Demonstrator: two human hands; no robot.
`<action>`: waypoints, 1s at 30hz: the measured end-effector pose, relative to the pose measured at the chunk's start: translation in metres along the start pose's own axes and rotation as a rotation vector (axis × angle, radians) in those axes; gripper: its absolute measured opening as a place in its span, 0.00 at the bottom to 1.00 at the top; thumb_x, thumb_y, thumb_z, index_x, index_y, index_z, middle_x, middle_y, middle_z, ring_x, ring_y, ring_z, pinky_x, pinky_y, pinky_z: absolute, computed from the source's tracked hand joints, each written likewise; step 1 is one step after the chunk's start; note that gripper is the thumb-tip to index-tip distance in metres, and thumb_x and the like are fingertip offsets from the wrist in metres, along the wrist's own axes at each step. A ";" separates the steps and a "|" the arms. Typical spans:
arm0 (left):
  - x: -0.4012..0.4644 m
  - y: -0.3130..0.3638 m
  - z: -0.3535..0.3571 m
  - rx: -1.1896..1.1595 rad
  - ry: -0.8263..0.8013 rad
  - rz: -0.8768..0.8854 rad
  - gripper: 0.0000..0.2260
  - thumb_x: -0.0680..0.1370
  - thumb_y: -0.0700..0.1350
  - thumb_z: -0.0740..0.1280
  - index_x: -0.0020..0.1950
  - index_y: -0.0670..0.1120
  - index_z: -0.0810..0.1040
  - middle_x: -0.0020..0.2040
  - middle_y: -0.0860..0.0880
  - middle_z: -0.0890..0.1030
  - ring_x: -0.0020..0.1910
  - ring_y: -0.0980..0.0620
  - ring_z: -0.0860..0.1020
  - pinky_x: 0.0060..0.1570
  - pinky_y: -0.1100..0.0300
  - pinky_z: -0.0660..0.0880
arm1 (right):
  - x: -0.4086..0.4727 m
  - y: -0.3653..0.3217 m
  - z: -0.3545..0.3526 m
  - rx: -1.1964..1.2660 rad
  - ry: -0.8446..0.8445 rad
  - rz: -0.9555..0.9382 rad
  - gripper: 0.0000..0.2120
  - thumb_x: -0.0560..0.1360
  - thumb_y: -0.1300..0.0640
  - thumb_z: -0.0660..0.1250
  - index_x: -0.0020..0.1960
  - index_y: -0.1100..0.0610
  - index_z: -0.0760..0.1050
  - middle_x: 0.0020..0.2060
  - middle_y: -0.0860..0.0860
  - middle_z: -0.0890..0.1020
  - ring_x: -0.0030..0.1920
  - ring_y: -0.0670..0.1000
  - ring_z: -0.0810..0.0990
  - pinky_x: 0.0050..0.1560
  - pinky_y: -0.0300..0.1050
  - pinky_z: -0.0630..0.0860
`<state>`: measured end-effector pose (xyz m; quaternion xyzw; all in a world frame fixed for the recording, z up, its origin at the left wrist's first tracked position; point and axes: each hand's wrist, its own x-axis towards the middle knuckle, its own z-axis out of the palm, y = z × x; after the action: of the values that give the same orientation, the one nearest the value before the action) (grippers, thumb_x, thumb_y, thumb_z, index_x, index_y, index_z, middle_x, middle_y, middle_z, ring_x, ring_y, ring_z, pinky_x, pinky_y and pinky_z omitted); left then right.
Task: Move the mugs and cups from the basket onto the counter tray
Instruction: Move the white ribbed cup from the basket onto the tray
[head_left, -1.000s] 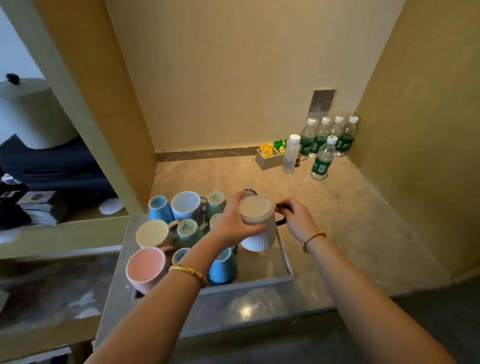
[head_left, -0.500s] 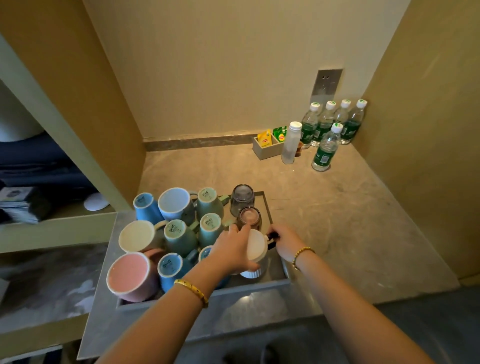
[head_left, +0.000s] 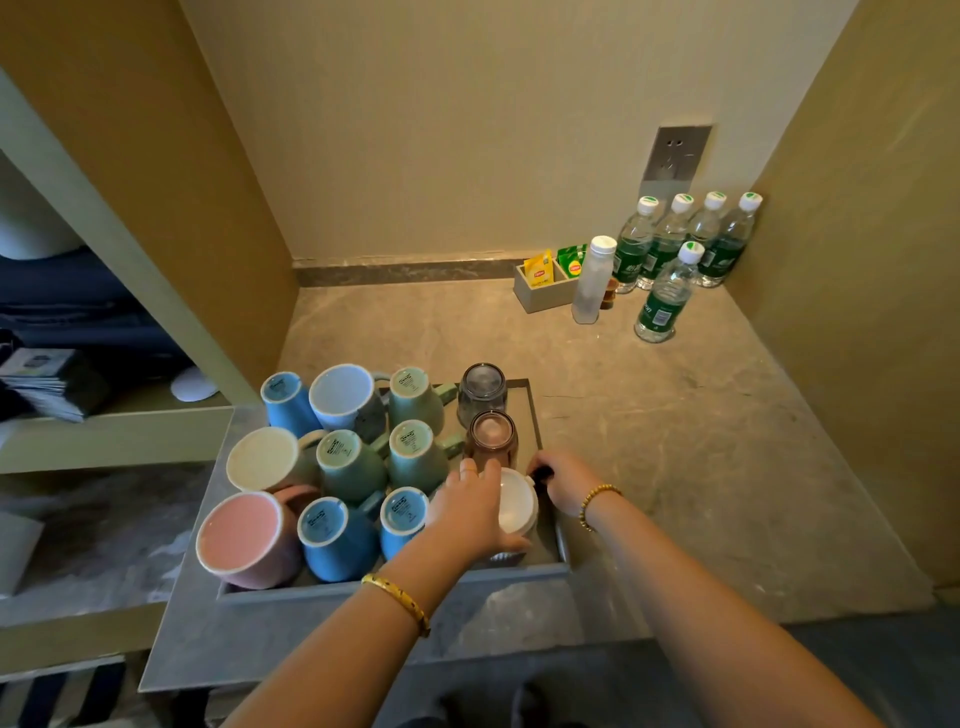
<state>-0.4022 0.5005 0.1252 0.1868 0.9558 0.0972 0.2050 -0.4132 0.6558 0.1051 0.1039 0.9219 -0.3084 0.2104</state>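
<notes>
A white ribbed mug stands upside down in the front right corner of the grey counter tray. My left hand wraps around the mug's side. My right hand grips its black handle. Several other mugs sit upside down on the tray: blue ones, green ones, a pink one and a cream one. Two glass cups, one brown and one clear, stand just behind the white mug. No basket is in view.
Water bottles and a white bottle stand at the back right of the stone counter, beside a small box of tea bags. Walls close the nook on three sides. A shelf with dark items lies at the left.
The white mug came down from above the tray into its front right corner, with both hands still on it. The camera tilted downward.
</notes>
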 end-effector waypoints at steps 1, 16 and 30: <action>0.002 -0.002 -0.002 -0.025 -0.025 0.005 0.42 0.63 0.64 0.73 0.68 0.48 0.59 0.66 0.42 0.66 0.64 0.42 0.68 0.59 0.49 0.71 | 0.000 0.000 -0.001 0.006 0.007 -0.005 0.16 0.74 0.71 0.56 0.53 0.56 0.76 0.52 0.56 0.80 0.54 0.55 0.76 0.57 0.45 0.73; 0.010 -0.012 -0.017 -0.092 -0.194 0.084 0.37 0.65 0.59 0.75 0.65 0.46 0.61 0.63 0.45 0.73 0.58 0.46 0.73 0.55 0.54 0.74 | 0.004 -0.008 -0.022 -0.199 -0.092 0.007 0.16 0.76 0.67 0.59 0.60 0.57 0.77 0.56 0.57 0.79 0.57 0.56 0.76 0.61 0.47 0.73; 0.002 -0.068 -0.073 -0.105 -0.086 0.024 0.12 0.73 0.51 0.70 0.54 0.48 0.79 0.52 0.51 0.80 0.51 0.54 0.77 0.54 0.58 0.74 | -0.003 -0.042 -0.043 -0.112 -0.105 0.128 0.15 0.78 0.48 0.57 0.38 0.57 0.67 0.41 0.55 0.76 0.44 0.56 0.79 0.34 0.43 0.74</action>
<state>-0.4569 0.4313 0.1725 0.1911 0.9374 0.1418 0.2541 -0.4383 0.6495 0.1594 0.1344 0.9168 -0.2474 0.2831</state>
